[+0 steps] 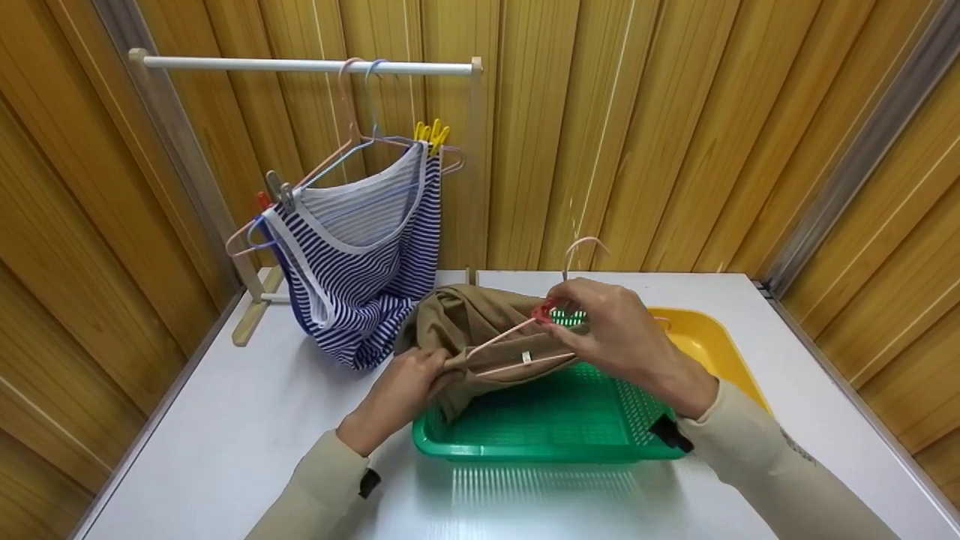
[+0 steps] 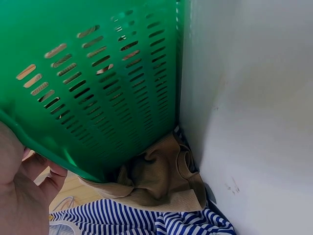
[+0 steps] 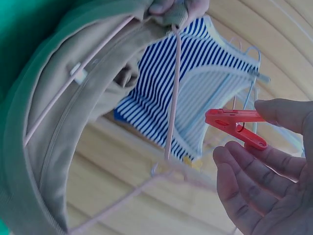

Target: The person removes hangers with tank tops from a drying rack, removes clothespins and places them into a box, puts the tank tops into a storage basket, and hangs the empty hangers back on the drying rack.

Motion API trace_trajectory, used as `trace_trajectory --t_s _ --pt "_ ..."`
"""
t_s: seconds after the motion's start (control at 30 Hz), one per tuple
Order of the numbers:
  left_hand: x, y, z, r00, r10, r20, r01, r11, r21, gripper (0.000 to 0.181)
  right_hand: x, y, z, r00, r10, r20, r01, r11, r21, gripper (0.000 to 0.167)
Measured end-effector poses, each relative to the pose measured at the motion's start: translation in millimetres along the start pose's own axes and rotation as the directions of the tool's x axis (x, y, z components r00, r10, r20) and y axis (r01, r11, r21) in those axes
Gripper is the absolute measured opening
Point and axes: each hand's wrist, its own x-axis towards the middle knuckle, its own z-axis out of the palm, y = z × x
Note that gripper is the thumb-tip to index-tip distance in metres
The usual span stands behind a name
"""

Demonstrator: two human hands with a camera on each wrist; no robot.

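While the left hand (image 1: 401, 382) pinches the edge of the brown garment (image 1: 480, 311) at one end of the pink hanger (image 3: 172, 93), the right hand (image 1: 619, 337) holds a red clothespin (image 3: 234, 116) between thumb and forefinger. Thus each grip is occupied: the left one with cloth, the right one with the clothespin, whose legs stand spread and whose tip does not bite anything. The garment is above the green basket (image 1: 547, 452), on its left side, and some folds hang outside the rim. The hanger lies within its band, close to a small white tag (image 1: 526, 358). On the rack (image 1: 247, 63), a striped top (image 1: 352, 270) hangs just beside the brown folds.

In my judgement, the weakest place is the cloth at the left grip. If this grip loosens before the cloth is fastened, the band may slide from the hanger, because the loose folds seem to pull on that side, and it could drop onto the counter (image 1: 225, 450). The clothespin may also twist out if its legs are pressed unevenly, or it may catch only the thin rod and miss the fabric. Since the hook stands free of the rail, the hanger could turn under a one-sided pull.
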Motion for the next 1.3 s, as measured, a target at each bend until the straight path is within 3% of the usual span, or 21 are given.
trace_trajectory --t_s 0.23,0.4,0.67,1.0,1.3 --pt "0.4 0.8 -1.4 0.999 -0.025 0.036 0.026 1.000 -0.016 0.021 -19.9 19 -22 0.996 0.093 0.002 -0.093 0.995 -0.025 0.032" --pt "0.4 1.1 -0.4 1.000 -0.004 0.009 0.003 1.000 0.006 0.020 -32.4 36 -32 0.992 0.122 -0.012 -0.123 0.987 -0.103 0.031" --pt "0.0 0.0 2.0 0.999 0.021 -0.024 -0.020 1.000 0.023 0.019 -50.3 74 -43 0.979 0.202 -0.027 -0.204 0.968 -0.148 0.026" --pt "0.3 0.6 0.7 1.000 0.020 -0.017 -0.019 1.000 0.019 0.021 -67.1 119 -50 0.945 0.328 -0.008 -0.325 0.932 -0.159 0.023" --pt "-0.1 0.2 0.8 1.000 0.018 -0.017 -0.018 1.000 0.015 0.022 -82.4 143 -51 0.895 0.440 0.077 -0.421 0.888 -0.182 0.032"
